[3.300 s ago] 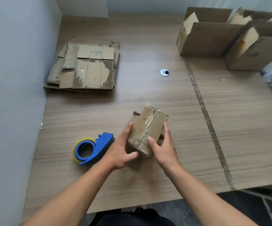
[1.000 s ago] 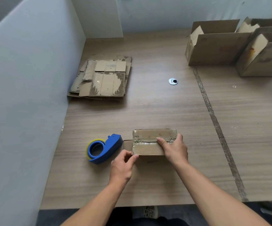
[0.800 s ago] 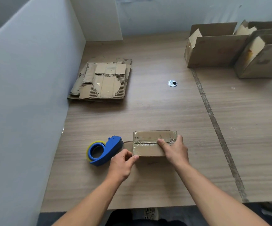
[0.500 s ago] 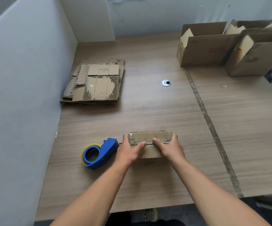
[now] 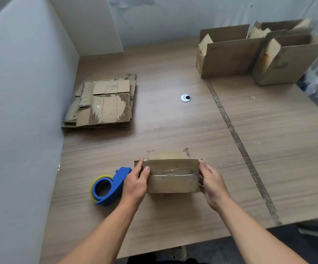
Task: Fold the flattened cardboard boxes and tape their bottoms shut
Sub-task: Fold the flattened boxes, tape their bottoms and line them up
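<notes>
Grip: my left hand (image 5: 135,184) and right hand (image 5: 213,184) clasp the short ends of the small cardboard box (image 5: 171,176), one on each side, left thumb lying on its top face.
Box: between my palms, low over the wooden table (image 5: 183,130); whether it touches, I cannot tell. A taped seam (image 5: 171,175) runs across the upturned face from hand to hand.
Tape dispenser (image 5: 108,185): blue, yellowish roll, on the table just outside my left hand.
Flattened cardboard stack (image 5: 101,103): well beyond my left hand, against the grey partition (image 5: 21,111).
Open boxes (image 5: 228,54): far beyond my right hand.
Metal grommet (image 5: 185,98): straight ahead of the grip.
</notes>
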Available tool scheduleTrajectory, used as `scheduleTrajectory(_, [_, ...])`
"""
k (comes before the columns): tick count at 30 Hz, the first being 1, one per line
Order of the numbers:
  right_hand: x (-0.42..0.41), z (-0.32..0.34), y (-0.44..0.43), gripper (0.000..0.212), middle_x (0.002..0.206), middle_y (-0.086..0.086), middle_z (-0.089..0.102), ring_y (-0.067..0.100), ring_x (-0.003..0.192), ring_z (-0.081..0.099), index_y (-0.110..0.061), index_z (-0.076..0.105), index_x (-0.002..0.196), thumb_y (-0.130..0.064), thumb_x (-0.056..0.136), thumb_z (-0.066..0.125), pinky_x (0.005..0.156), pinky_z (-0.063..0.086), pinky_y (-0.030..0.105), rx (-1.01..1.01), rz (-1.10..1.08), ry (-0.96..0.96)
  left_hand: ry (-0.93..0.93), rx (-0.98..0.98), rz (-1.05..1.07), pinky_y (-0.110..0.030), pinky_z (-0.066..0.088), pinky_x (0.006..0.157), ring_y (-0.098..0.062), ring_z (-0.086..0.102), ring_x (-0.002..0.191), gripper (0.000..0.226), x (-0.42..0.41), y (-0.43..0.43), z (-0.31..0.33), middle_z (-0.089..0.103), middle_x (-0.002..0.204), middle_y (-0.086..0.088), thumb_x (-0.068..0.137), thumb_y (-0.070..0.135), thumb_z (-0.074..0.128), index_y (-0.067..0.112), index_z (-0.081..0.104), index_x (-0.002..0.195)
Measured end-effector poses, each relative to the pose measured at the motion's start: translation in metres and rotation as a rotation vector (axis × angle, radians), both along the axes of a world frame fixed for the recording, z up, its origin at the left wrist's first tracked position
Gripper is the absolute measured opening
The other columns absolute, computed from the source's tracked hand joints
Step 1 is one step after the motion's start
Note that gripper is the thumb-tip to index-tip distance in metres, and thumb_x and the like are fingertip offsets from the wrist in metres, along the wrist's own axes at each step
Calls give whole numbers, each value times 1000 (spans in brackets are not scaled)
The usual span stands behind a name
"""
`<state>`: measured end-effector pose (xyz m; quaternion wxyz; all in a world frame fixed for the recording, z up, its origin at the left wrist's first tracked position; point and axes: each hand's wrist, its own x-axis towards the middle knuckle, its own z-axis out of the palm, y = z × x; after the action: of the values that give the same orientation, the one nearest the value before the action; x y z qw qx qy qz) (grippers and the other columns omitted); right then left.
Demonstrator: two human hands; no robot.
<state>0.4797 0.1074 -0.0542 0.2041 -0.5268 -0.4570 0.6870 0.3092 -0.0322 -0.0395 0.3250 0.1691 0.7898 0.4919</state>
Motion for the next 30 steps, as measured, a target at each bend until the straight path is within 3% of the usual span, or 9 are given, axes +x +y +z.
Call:
scheduleTrajectory(2, [4,12,5,36,95,-8,76,14,83,66,-24,68,113,-49,101,45,72,49,33,-122,13,122,-40,112,4,-11,46,93,9,57,113,36,0,-1,13,62,128,12,100,22,56,25,58,136])
scheduleTrajectory(5, [3,19,14,34,90,-8,76,10,81,66,-22,69,107,-47,101,47,74,48,33,-180,-9,189,15,179,-25,-6,45,77,-5,60,113,33,3,4,26,66,120,5,91,41,60,24,61,119])
scheduleTrajectory(9, [-7,31,18,16,91,-7,76,3,71,67,-17,69,108,-17,101,55,67,50,23,-181,45,221,0,266,35,-12,45,79,-10,62,110,17,-1,14,39,69,118,1,98,24,60,29,64,114])
scheduleTrajectory(14, [-11,43,24,30,112,6,72,15,90,69,-18,62,117,3,97,53,78,58,26,-121,-46,347,-101,414,32,-20,49,87,-4,59,119,57,-5,17,50,62,125,7,79,17,64,30,53,134])
scheduleTrajectory(17, [-8,46,28,36,117,11,66,15,92,66,-16,54,129,-2,95,59,78,54,32,-30,-62,346,-48,327,17,-25,45,98,-2,53,125,56,-8,15,46,56,131,15,74,40,71,49,55,127])
scheduleTrajectory(20, [-4,47,29,48,115,-2,70,9,100,68,-29,47,136,-28,91,65,83,54,35,-26,-4,399,22,234,-60,-38,38,115,-4,46,135,81,-6,12,42,50,145,13,75,63,72,34,45,146])
scheduleTrajectory(23, [-9,44,24,36,129,2,67,14,113,66,-31,62,129,-30,94,66,96,54,38,69,104,340,37,266,-76,-32,45,109,-4,55,126,73,6,13,46,56,140,11,83,36,66,20,40,149])
scheduleTrajectory(26, [-7,39,25,39,133,6,60,17,115,64,-45,65,125,-25,91,69,97,55,42,208,112,225,132,246,-77,-34,47,105,-7,56,125,66,10,9,39,55,139,11,82,31,66,29,41,143])
scheduleTrajectory(30, [2,43,27,38,119,-3,68,10,109,66,-36,64,116,-6,93,65,85,55,24,289,113,241,66,246,-14,-36,50,103,-11,59,122,68,5,3,33,61,129,10,78,25,69,26,45,141])
